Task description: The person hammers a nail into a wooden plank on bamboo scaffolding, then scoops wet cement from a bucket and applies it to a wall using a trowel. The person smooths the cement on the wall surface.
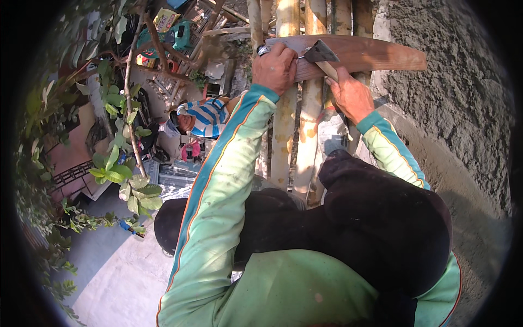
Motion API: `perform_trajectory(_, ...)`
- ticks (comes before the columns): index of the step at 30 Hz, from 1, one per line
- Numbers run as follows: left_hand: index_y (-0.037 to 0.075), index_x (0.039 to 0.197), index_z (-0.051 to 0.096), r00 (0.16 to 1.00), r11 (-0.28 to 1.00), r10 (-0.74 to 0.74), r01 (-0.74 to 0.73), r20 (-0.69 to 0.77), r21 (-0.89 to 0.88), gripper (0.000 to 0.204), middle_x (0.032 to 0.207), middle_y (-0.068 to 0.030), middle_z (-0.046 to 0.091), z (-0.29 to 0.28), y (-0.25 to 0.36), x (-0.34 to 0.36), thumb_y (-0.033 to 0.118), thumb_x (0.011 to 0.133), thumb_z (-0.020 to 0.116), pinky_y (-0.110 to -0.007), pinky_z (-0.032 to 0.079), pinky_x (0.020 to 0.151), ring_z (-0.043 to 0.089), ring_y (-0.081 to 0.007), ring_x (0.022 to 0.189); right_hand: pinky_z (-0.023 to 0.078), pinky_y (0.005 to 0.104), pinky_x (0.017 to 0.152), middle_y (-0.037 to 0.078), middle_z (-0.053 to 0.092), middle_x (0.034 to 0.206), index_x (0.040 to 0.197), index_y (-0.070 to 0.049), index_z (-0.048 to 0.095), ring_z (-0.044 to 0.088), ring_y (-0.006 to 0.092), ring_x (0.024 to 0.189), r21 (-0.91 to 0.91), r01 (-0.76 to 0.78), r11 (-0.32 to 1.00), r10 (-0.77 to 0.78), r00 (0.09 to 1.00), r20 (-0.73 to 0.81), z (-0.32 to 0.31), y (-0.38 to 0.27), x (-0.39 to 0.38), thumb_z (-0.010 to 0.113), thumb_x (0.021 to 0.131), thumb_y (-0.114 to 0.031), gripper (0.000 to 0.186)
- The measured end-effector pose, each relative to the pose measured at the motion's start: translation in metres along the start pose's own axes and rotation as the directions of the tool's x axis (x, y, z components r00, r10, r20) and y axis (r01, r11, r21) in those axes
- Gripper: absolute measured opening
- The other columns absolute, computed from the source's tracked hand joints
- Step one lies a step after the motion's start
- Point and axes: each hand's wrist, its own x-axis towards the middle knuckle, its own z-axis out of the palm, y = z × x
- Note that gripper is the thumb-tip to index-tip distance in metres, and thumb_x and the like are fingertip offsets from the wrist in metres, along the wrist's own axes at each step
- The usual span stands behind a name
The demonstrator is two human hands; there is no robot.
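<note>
A curved reddish-brown wooden board (pixel 384 53) lies across several bamboo poles. My left hand (pixel 274 69) is closed at the board's left part, gripping a thin metal piece (pixel 301 56) that sticks out by the fingers. On that hand's other side shows a shiny silver part (pixel 263 50); whether both belong to one tool I cannot tell. My right hand (pixel 353 97) is wrapped round the wooden handle of a hatchet-like tool (pixel 321 52). Its dark, flat, wedge-shaped head is over the board, close to the thin metal piece.
Bamboo poles (pixel 284 125) run away beneath the board. A rough concrete wall (pixel 452 82) rises on the right. Far below on the left is a person in a striped shirt (pixel 210 117), beside assorted clutter. Leafy branches (pixel 131 98) hang at the left.
</note>
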Motion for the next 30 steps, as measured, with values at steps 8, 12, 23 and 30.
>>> perform_trajectory(8, 0.015, 0.09, 0.067, 1.0, 1.0, -0.008, 0.008, -0.015, 0.019, 0.01, 0.09, -0.0052, 0.064, 0.001, 0.002, 0.0, 0.016, 0.083, 0.075, -0.044, 0.053, 0.06, 0.068, -0.0317, 0.071, 0.054, 0.0527, 0.073, 0.021, 0.071, 0.099, 0.12, -0.007, 0.056, 0.068, 0.0454, 0.088, 0.119, 0.124, 0.985, -0.095, 0.971, -0.22, -0.021, -0.005, -0.008, 0.058, 0.104, -0.034, 0.032)
perform_trajectory(12, 0.015, 0.09, 0.067, 1.0, 0.999, -0.022, 0.021, 0.014, 0.038, 0.01, 0.09, -0.0054, 0.064, 0.0, 0.002, 0.0, 0.017, 0.084, 0.074, -0.045, 0.053, 0.06, 0.068, -0.032, 0.072, 0.056, 0.0405, 0.075, 0.017, 0.069, 0.098, 0.124, -0.007, 0.06, 0.068, 0.0419, 0.087, 0.225, 0.31, 0.924, -0.159, 0.845, -0.51, -0.047, -0.026, -0.012, 0.064, 0.103, -0.023, 0.026)
perform_trajectory(23, 0.014, 0.092, 0.066, 1.0, 0.999, -0.008, 0.008, 0.004, 0.05, 0.012, 0.093, -0.0059, 0.064, 0.001, 0.0, 0.004, 0.016, 0.085, 0.075, -0.045, 0.054, 0.061, 0.068, -0.0321, 0.073, 0.053, 0.0542, 0.071, 0.019, 0.069, 0.098, 0.128, -0.012, 0.058, 0.067, 0.0456, 0.088, 0.14, 0.101, 0.985, -0.058, 0.959, -0.279, -0.017, 0.021, -0.003, 0.06, 0.102, -0.036, 0.035)
perform_trajectory(30, 0.015, 0.092, 0.065, 0.999, 0.999, 0.027, -0.028, 0.047, 0.017, 0.01, 0.093, -0.0061, 0.063, -0.004, 0.0, 0.002, 0.016, 0.086, 0.073, -0.046, 0.054, 0.062, 0.068, -0.0332, 0.073, 0.053, 0.0537, 0.071, 0.018, 0.07, 0.1, 0.128, -0.013, 0.058, 0.066, 0.0457, 0.087, 0.176, 0.029, 0.984, 0.013, 0.972, -0.236, -0.002, 0.031, -0.013, 0.061, 0.102, -0.034, 0.034)
